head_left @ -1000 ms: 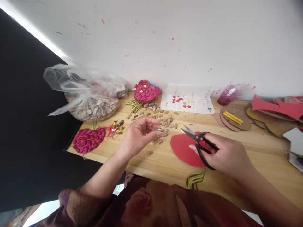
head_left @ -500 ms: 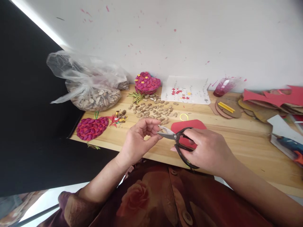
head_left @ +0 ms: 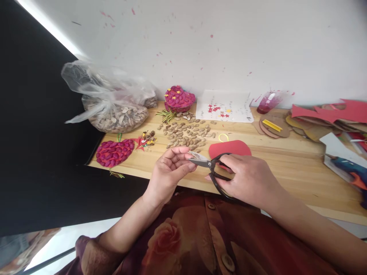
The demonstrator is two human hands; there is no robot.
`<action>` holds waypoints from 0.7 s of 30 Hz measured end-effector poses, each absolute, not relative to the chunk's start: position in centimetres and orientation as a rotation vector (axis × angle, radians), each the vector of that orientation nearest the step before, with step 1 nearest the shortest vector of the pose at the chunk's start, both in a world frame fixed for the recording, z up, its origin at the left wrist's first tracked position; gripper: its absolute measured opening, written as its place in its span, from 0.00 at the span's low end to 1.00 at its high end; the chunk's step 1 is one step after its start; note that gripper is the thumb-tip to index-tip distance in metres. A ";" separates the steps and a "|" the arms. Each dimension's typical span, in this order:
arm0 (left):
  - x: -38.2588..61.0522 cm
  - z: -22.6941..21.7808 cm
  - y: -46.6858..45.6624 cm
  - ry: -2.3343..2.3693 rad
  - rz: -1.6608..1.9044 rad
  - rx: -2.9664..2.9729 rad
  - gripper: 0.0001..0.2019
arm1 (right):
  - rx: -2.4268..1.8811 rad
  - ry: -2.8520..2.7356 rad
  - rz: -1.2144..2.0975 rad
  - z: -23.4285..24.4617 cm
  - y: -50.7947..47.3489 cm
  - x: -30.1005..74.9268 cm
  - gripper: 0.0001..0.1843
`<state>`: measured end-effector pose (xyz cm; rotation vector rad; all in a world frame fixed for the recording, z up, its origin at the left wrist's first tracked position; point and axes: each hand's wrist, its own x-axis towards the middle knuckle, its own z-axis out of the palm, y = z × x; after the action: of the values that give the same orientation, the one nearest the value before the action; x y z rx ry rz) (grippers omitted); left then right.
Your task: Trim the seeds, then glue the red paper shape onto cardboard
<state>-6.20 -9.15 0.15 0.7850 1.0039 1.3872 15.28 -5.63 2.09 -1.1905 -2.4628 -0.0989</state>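
Note:
My left hand [head_left: 169, 173] is closed in a pinch over the table's near edge, holding a small pale shell piece [head_left: 196, 155] at its fingertips. My right hand [head_left: 248, 179] grips black scissors [head_left: 213, 170], fingers through the loops. The blades point left and meet the shell piece. Behind the hands lies a red card shape [head_left: 229, 147] on the wooden table [head_left: 286, 168]. A scatter of several brown shells [head_left: 186, 133] lies beyond it.
A clear plastic bag of shells [head_left: 114, 110] stands at the back left. Two red shell-covered hearts [head_left: 114, 152] [head_left: 179, 97] lie left and at the back. A white sheet with star stickers [head_left: 226, 107], a pink cup [head_left: 268, 103], cardboard cut-outs [head_left: 272, 128], red paper [head_left: 338, 112] and a glue gun [head_left: 348, 172] fill the right.
My right hand brought the scissors left from over the red card to my left fingertips. My left hand drew back from the shells toward the table edge with a piece pinched.

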 end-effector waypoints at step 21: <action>-7.0 -0.3 -9.9 0.991 1.395 0.647 0.23 | -1.325 -2.541 0.091 2.3 -5.9 14.4 0.19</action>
<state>-7.01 -9.92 -0.30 0.6468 0.9910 1.3951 14.40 -5.88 2.35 -1.3251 -2.5412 0.0908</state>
